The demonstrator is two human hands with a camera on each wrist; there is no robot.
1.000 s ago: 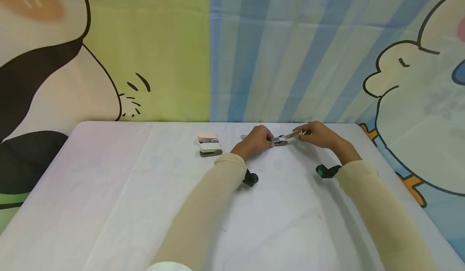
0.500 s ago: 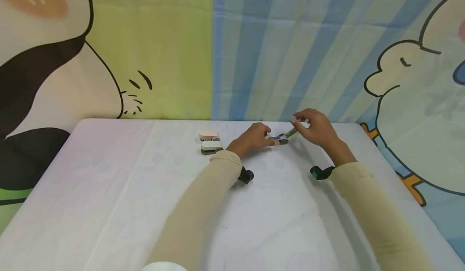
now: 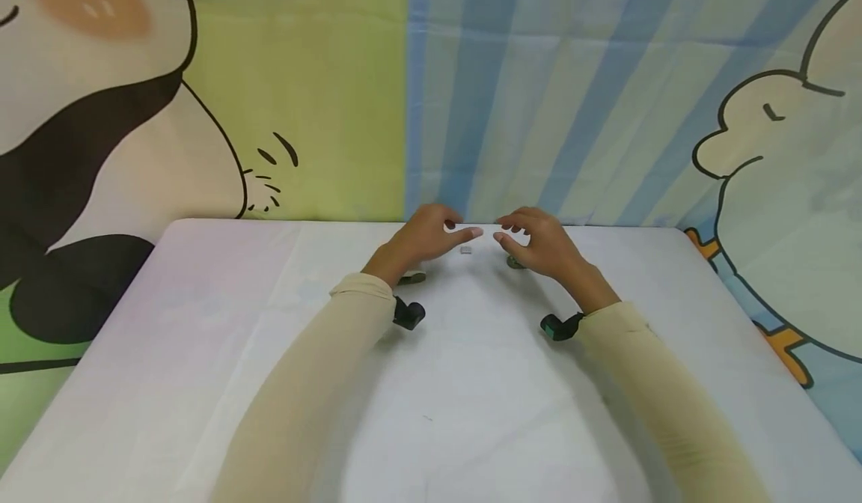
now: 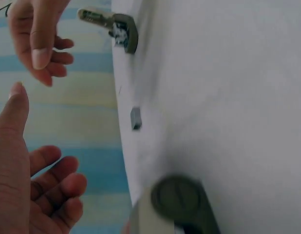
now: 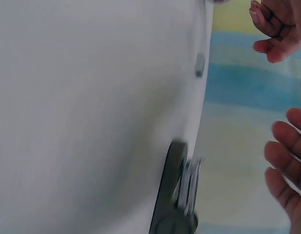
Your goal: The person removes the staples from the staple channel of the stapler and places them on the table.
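Observation:
My left hand (image 3: 427, 235) hovers over the back of the table, thumb out and fingers loosely bent, holding nothing. Facing it, my right hand (image 3: 539, 247) hangs in the air, also holding nothing. Below the right hand lies a stapler (image 4: 123, 31) with its top swung up, its metal inside showing; the right hand hides most of it in the head view. Between the hands, a small grey strip of staples (image 3: 466, 250) lies on the table. Under the left wrist, a pale stapler with a grey base (image 3: 412, 278) is partly covered.
The white table (image 3: 471, 413) ends at a patterned cloth backdrop (image 3: 337, 91) just behind the hands. A black wrist camera (image 3: 408, 314) sticks out from the left sleeve, and another wrist camera (image 3: 560, 327) from the right.
Both hands have let go of the opened stapler and lifted; the left moved left, over the other staplers. The right drew slightly left. The staple strip between them now shows fully.

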